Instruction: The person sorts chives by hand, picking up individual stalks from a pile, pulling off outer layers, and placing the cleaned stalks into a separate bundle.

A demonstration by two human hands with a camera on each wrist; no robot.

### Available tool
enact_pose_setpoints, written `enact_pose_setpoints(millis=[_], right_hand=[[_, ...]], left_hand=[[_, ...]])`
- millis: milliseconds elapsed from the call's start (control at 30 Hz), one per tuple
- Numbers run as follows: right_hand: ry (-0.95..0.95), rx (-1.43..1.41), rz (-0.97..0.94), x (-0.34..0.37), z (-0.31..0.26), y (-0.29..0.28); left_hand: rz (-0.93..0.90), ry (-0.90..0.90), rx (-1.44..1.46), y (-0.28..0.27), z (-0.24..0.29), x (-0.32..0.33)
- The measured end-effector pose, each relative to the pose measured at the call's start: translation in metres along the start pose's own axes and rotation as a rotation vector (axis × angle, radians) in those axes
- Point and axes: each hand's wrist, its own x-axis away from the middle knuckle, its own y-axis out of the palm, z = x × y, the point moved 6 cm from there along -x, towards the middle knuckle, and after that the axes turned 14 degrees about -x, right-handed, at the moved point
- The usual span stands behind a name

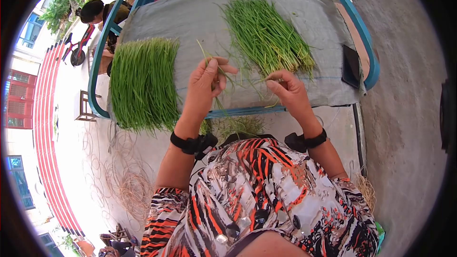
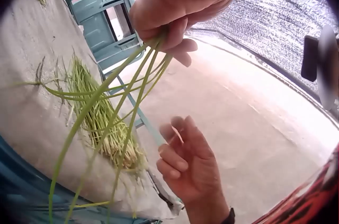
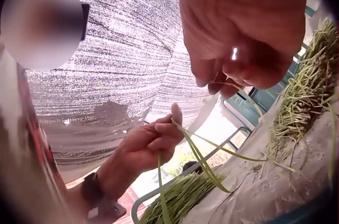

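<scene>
Several long green chive stems (image 2: 79, 118) are pinched between the thumb and fingers of my left hand (image 1: 204, 83), their ends fanning out below it in the left wrist view. My right hand (image 1: 290, 93) is a short way to the right, its thumb and fingertips pinching a thin pale strand (image 3: 246, 94). Beyond the right hand lies a loose pile of chives (image 1: 266, 33), pale root ends toward me. A neat, dense bundle of chives (image 1: 143, 81) sits left of the left hand, its near ends hanging over the cloth's edge.
Grey cloth (image 1: 200, 19) covers the blue-railed cart bed (image 1: 371, 62). A dark phone (image 1: 351, 65) lies at its right edge. Trimmings (image 1: 240, 126) are heaped below the near rail. A person (image 1: 107, 14) is beyond the left rail, near a wooden stool (image 1: 87, 106).
</scene>
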Motion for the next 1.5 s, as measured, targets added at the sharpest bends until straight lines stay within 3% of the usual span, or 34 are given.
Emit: enact_pose_setpoints(millis=[200,267,467,567,633,967,1167,1500], right_hand=[[-0.066,-0.115,-0.205,-0.013,-0.024,0.053],[0.000,-0.097,-0.241,-0.016,-0.017,0.063],[0.235,-0.049,-0.354,-0.009,0.022,0.051],[0.272,-0.084,-0.344,-0.001,0.044,0.038],[0.326,-0.133,-0.325,0.006,0.053,0.028],[0.441,-0.201,-0.218,0.028,0.093,0.001],[0.514,-0.201,-0.199,0.035,0.104,0.003],[0.415,0.004,-0.213,0.035,0.133,0.008]], left_hand=[[-0.084,-0.037,0.190,0.016,0.004,0.002],[-0.105,-0.030,0.192,0.017,-0.003,-0.002],[0.245,0.019,0.093,-0.027,-0.020,-0.019],[0.438,-0.033,0.209,-0.057,-0.044,-0.031],[0.456,-0.078,0.317,-0.065,-0.060,-0.038],[0.433,-0.163,0.586,-0.092,-0.156,-0.069],[0.357,0.020,0.565,-0.090,-0.153,-0.065],[0.398,0.034,0.405,-0.089,-0.144,-0.062]])
